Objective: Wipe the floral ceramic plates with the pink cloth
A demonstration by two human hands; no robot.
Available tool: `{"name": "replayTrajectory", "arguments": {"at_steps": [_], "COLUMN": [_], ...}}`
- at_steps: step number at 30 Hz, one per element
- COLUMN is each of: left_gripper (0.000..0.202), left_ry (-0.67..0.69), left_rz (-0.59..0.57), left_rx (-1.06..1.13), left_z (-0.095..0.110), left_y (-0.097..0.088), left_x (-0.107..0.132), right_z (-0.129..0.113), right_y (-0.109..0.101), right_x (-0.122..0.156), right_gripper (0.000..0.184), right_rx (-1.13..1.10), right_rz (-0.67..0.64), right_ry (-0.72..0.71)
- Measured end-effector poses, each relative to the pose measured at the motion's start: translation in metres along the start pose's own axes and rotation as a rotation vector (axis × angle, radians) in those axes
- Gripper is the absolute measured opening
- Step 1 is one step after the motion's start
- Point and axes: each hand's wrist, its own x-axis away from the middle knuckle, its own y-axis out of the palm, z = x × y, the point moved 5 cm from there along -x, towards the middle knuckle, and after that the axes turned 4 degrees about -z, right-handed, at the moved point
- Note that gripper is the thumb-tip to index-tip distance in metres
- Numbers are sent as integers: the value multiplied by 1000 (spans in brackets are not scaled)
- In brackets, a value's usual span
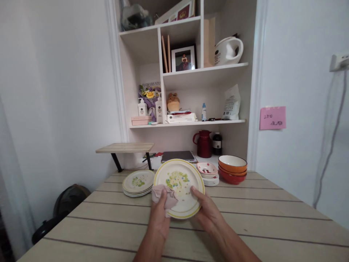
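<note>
A round plate [178, 182] with a yellow-green rim and a floral centre is held tilted up above the wooden table [245, 222]. My right hand [207, 211] grips its lower right edge, thumb on the face. My left hand [160, 214] presses a crumpled pink cloth [165, 195] against the plate's lower left face. Both hands are closed on what they hold.
A stack of matching plates [137, 182] lies left of the held one. Small patterned dishes [208, 174] and stacked orange-red bowls [232, 168] sit behind to the right. A small wooden riser [125, 148], a red jug [204, 143] and cluttered shelves stand at the back.
</note>
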Motion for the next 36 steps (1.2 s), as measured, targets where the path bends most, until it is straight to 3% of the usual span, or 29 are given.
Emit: {"name": "replayTrajectory", "arguments": {"at_steps": [6, 11, 17, 23, 28, 36], "left_gripper": [56, 62, 60, 62, 53, 54], "left_ry": [21, 5, 19, 3, -19, -163], "left_rz": [-20, -139, -237, -184, -129, -80], "left_rx": [-171, -245, -283, -249, -168, 2], "left_z": [30, 31, 34, 28, 19, -19], "left_y": [-9, -5, -1, -3, 1, 17], "left_x": [-1, 3, 5, 1, 1, 8], "right_z": [-28, -44, -43, -35, -30, -26], "right_y": [3, 5, 14, 9, 3, -13], "right_x": [3, 7, 17, 17, 14, 8], "right_gripper": [73, 69, 70, 55, 63, 63], "right_rx": [192, 262, 325, 315, 240, 26], "right_rz": [-70, -113, -179, -23, 97, 250], "right_ry": [9, -12, 34, -33, -92, -242]}}
